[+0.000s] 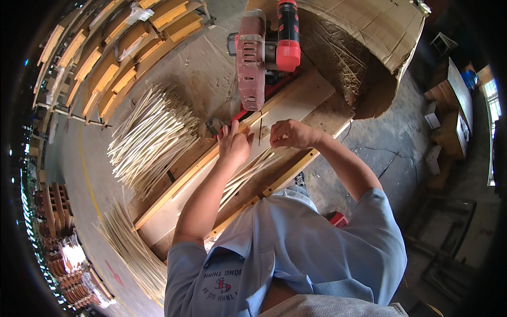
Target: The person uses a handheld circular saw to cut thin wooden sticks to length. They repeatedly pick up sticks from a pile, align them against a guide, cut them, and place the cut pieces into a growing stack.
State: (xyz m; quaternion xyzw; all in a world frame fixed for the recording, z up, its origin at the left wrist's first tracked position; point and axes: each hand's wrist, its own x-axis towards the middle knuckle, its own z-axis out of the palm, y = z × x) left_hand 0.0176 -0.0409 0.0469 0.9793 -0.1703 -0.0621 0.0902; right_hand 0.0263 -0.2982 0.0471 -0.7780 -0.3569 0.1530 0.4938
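Note:
My left hand (235, 145) lies over a long wooden fence strip (187, 178) on the bench, its fingers stretched across the strip and somewhat apart. Whether a stick is under the palm is hidden. To the right of the dark cutting slot (260, 130), my right hand (292, 134) is closed with curled fingers. What it pinches, if anything, does not show. Several thin pale sticks (240, 181) lie on the bench between my forearms. Just beyond my hands a red chop saw stands raised, with its slotted blade guard (251, 63) and red-and-black handle (288, 37).
Beyond the fence, a big heap of pale sticks (153, 140) lies at left, with a longer bundle (132, 245) nearer. An open cardboard box (364, 31) stands behind the saw. Stacked wooden parts (127, 42) fill the far left. A front wooden rail (290, 171) edges the bench.

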